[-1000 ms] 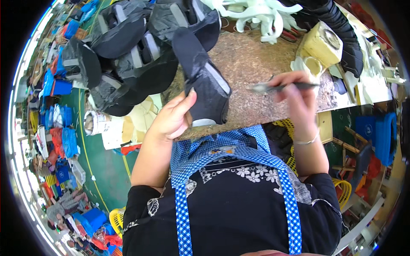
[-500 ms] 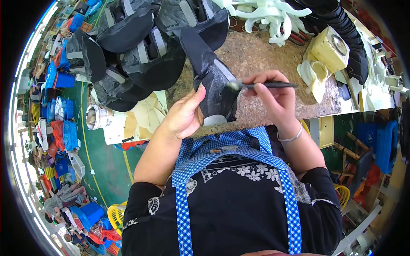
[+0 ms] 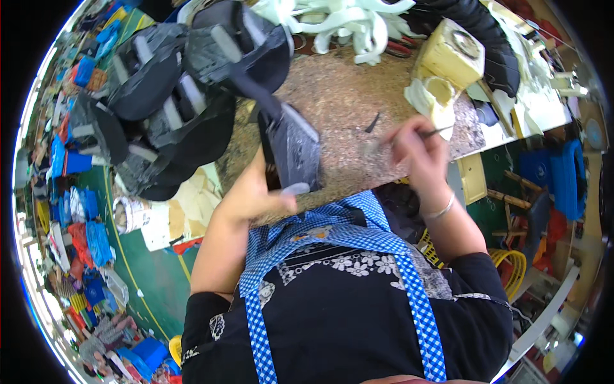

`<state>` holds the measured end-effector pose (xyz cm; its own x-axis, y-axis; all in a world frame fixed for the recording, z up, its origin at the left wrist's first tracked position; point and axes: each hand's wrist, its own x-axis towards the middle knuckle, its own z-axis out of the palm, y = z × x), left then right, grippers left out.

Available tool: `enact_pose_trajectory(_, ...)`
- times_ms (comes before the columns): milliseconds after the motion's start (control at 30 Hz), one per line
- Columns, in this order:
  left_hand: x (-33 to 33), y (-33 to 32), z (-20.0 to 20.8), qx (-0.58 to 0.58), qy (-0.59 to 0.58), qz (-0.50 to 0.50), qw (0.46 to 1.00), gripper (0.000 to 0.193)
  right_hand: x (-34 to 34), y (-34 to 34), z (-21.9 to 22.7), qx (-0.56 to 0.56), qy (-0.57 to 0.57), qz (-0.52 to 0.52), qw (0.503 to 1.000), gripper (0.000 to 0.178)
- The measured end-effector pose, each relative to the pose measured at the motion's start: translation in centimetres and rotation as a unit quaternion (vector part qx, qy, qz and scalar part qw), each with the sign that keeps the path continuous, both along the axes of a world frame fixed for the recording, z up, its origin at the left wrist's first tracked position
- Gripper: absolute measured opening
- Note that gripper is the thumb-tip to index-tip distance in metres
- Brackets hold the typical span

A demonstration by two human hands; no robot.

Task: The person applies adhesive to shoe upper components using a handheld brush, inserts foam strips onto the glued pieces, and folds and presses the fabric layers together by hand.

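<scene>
In my left hand [image 3: 251,198] is a black shoe upper [image 3: 295,150] with a grey strip along its edge. That hand's fingers go behind the piece and are hidden; its blurred thumb sticks out below. The upper stands tilted over the worktop, its narrow end toward the pile of similar uppers. My right hand [image 3: 419,150] grips a thin dark-handled brush [image 3: 438,132], away to the right of the upper. Motion blurs this hand and the brush's pale tip. A small thin black piece [image 3: 372,121] lies on the worktop between the two hands.
Several black uppers [image 3: 163,96] are heaped at the left on the speckled worktop [image 3: 348,96]. White curved strips [image 3: 345,22] lie at the back. A yellowish block-shaped container [image 3: 451,51] stands right, beside a cream crusted cup [image 3: 441,93]. A white tub [image 3: 130,214] is at the left edge.
The brush has left the upper's surface and moved right with my right hand. My left hand has lowered and turned the upper, its thumb now off the front. The view has shifted.
</scene>
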<state>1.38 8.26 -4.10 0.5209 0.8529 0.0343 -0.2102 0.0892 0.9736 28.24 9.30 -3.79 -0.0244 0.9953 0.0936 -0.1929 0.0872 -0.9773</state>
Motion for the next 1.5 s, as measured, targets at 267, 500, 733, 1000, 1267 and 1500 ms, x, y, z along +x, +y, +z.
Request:
enact_pose_trajectory(267, -1.5, -1.6, 0.7, 0.262, 0.448, 0.081, 0.851, 0.037, 9.1, 6.6, 0.3, 0.093, -0.463, -0.249, 0.845, 0.025)
enact_pose_trajectory(500, 0.0, -1.7, 4.0, 0.124, 0.315, 0.101, 0.936, 0.034, 12.9, 6.3, -0.3, -0.023, -0.12, -0.278, 0.953, 0.016)
enact_pose_trajectory(733, 1.8, -1.1, -0.6, -0.133, 0.078, 0.098, 0.983, 0.03, -2.6, 2.2, 1.6, 0.04, 0.096, 0.099, 0.99, 0.011)
enact_pose_trajectory(1000, 1.4, 0.4, 0.4, -0.194, -0.044, 0.221, 0.955, 0.034, -3.5, -1.6, -1.8, 0.131, 0.035, 0.158, 0.978, 0.013)
enact_pose_trajectory(1267, 2.6, 1.1, 0.5, -0.183, -0.045, 0.211, 0.959, 0.04, -5.7, -1.5, -0.4, 0.274, -0.125, 0.193, 0.934, 0.021)
enact_pose_trajectory(1500, 2.2, 1.3, -0.1, -0.246, -0.093, 0.186, 0.947, 0.04, -6.9, -0.6, -0.1, 0.316, -0.16, 0.15, 0.923, 0.025)
